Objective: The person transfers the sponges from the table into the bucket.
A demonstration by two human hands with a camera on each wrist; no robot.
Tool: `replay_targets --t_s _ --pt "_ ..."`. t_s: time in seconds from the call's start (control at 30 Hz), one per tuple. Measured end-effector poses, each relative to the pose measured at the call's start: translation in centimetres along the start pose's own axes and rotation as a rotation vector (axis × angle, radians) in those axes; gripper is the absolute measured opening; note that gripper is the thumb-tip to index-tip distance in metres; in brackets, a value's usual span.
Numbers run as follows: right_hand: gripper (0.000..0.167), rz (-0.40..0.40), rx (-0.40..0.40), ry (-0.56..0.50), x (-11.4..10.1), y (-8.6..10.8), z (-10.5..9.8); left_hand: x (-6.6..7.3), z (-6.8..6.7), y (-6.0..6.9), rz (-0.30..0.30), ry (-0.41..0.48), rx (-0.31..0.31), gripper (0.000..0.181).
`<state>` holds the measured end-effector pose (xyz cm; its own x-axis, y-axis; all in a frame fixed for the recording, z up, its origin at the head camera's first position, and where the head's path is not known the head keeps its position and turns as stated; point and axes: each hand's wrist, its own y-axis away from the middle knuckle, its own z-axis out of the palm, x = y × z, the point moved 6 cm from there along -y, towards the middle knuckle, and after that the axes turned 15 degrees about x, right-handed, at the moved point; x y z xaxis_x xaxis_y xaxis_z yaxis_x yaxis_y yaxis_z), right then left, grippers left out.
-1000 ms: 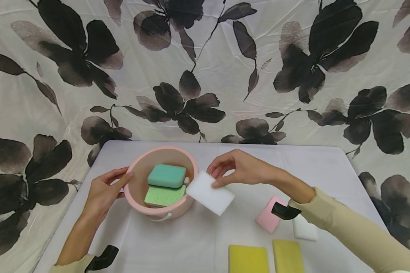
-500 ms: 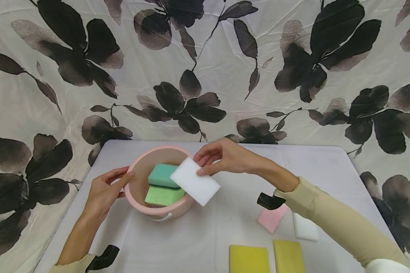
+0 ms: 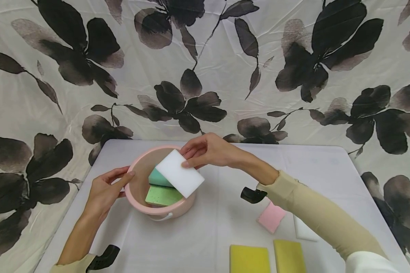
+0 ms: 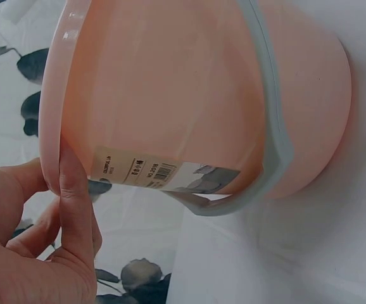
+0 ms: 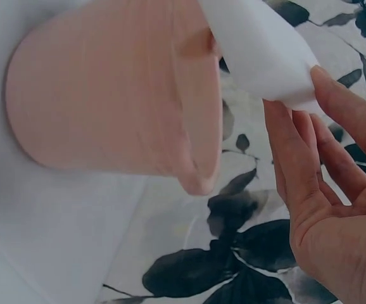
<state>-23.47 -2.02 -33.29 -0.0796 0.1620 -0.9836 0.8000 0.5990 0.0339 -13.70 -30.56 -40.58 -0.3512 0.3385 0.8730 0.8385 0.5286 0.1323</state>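
A pink bucket [image 3: 184,210] stands on the table, its rim pinched at the left by my left hand [image 3: 104,191] between thumb and fingers. In the left wrist view the bucket's grey handle [image 4: 275,126] hangs down beside a paper label [image 4: 151,171]. My right hand [image 3: 210,151] pinches a white sponge [image 3: 179,172] by one edge, tilted above the bucket's right rim. Inside the bucket lie a teal sponge [image 3: 158,179], partly covered by the white one, and a light green sponge [image 3: 162,195]. The right wrist view shows the white sponge [image 5: 259,50] above the bucket mouth.
Right of the bucket, a pink sponge [image 3: 271,217] and another white sponge [image 3: 304,229] lie on the white table [image 3: 205,235], the latter partly behind the right sleeve. Two yellow sponges [image 3: 249,259] are at the front edge. A floral cloth [image 3: 205,76] hangs behind.
My right hand has carried the white sponge leftward and slightly up, from beside the bucket to over its opening. The left hand and bucket have stayed in place.
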Motion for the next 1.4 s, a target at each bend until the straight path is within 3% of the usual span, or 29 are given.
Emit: replay_targets --t_s 0.3,0.6,0.93,1.17,1.4 --pt "0.032 -0.048 0.018 0.054 0.2 -1.8 1.7 -0.1 0.0 0.0 0.004 0.005 0.005 0.062" --pt "0.031 -0.01 -0.037 0.103 1.3 -3.2 4.3 0.0 -0.1 0.1 0.009 0.002 0.008 0.063" --pt "0.026 -0.087 -0.087 0.31 2.2 -4.2 6.5 -0.1 0.0 0.0 -0.006 0.003 0.007 0.064" --pt "0.022 -0.158 -0.12 0.39 3.0 -4.5 8.0 -0.1 0.0 0.0 -0.012 0.01 -0.008 0.064" --pt "0.024 -0.205 -0.104 0.516 3.1 -4.5 8.9 0.0 0.0 0.0 -0.004 0.017 -0.004 0.063"
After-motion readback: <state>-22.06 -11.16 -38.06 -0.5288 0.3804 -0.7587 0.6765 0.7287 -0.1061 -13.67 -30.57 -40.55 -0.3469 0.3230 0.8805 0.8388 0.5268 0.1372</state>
